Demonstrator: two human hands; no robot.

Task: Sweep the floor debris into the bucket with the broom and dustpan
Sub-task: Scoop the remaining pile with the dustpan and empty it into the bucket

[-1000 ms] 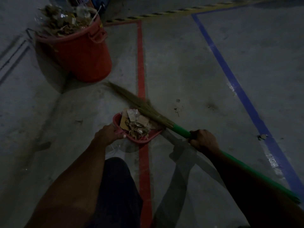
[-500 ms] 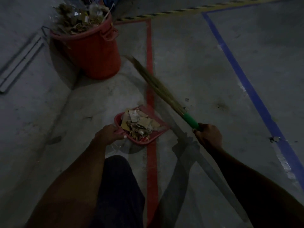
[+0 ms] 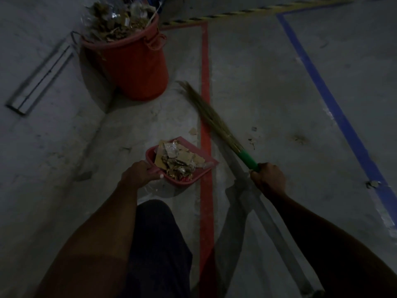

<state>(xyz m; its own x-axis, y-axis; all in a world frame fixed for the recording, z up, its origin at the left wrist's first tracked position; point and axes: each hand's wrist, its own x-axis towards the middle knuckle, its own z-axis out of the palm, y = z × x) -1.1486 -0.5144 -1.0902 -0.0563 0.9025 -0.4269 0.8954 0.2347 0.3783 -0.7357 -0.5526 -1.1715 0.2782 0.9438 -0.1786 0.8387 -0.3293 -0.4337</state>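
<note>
A dim view looks down at a grey concrete floor point(image 3: 268, 87). At centre frame, the left hand point(image 3: 137, 174) curls around the handle of a red plastic dustpan point(image 3: 209, 163), which sits low at the floor beside a painted red floor line point(image 3: 205, 82). The pan is heaped with torn cardboard scraps and crumpled foil debris point(image 3: 176, 160).

At centre right, the right hand point(image 3: 269, 179) is clamped around the green handle sleeve point(image 3: 248, 159) of a straw-bristled broom point(image 3: 206, 114). The bristles slant toward the upper left, crossing the red line, with the tips near the base of the bucket.

In the upper left stands a round red plastic bucket point(image 3: 137, 67), already piled above its rim with similar paper rubbish. It is well apart from the dustpan.

A small loose scrap point(image 3: 193, 131) lies on the floor just beyond the pan's open edge, and a few flecks point(image 3: 253, 136) lie right of the red line. A blue floor line point(image 3: 318, 82) runs down the right side.

The load looks light and loose, so it would probably spill if the pan tilts forward or moves quickly. The rigid handle at the back is the sensible place to hold, keeping the pan level. With the bucket so full, tipped scraps may slide off. The broom appears light, with soft, springy bristles.
</note>
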